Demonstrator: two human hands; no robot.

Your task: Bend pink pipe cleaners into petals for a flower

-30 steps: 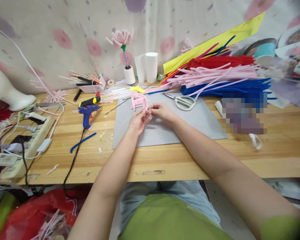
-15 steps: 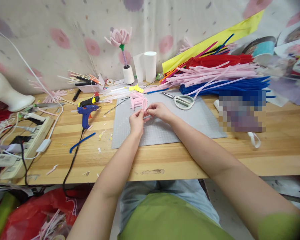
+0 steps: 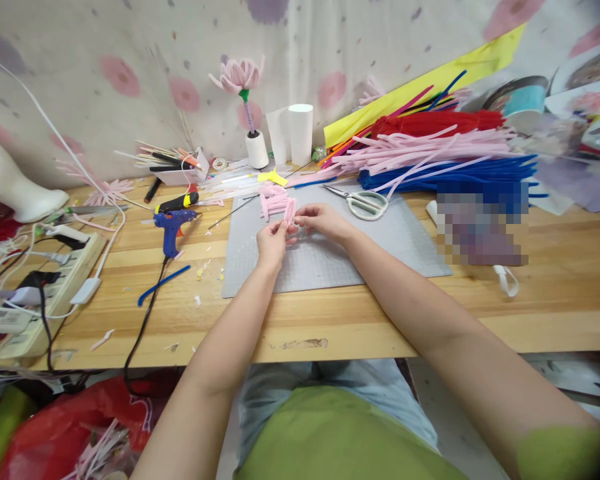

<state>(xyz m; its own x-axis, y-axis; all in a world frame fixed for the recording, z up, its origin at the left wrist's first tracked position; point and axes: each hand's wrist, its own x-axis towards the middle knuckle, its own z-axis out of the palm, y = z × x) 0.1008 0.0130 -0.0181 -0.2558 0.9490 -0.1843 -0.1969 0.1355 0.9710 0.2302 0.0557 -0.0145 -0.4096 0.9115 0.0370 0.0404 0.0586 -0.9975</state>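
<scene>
At the far left of the wooden surface (image 3: 330, 327) lies a white power strip (image 3: 40, 293) with plugs and cords in it. A little to the right lies a blue glue gun (image 3: 171, 227), and its black cord runs down over the front edge. A bent blue pipe cleaner (image 3: 163, 283) lies by that cord. At the back stands a pink flower (image 3: 237, 73) in a small white holder, with two white rolls (image 3: 293, 133) just beside it.

In the middle lies a grey cutting mat (image 3: 375, 247). Both hands are over its back left part. The left hand (image 3: 271, 241) has its fingers pressed together on a small pink pipe cleaner loop (image 3: 290, 211), which stands up between the two hands. The right hand (image 3: 325, 221) pinches the same loop from the other side, so both grips are closed on it. More bent pink pieces (image 3: 273, 199) lie on the mat right behind the loop, close to the fingers.

White scissors (image 3: 363, 202) lie on the mat to the right of the hands, near but not touching. Behind them are big piles of pipe cleaners: red (image 3: 440, 121), pink (image 3: 420, 148) and blue (image 3: 455, 175). A yellow paper sheet (image 3: 430, 80) leans on the wall behind them. A blurred patch covers something on the right. Near it lies a small white loop (image 3: 509, 281).
</scene>
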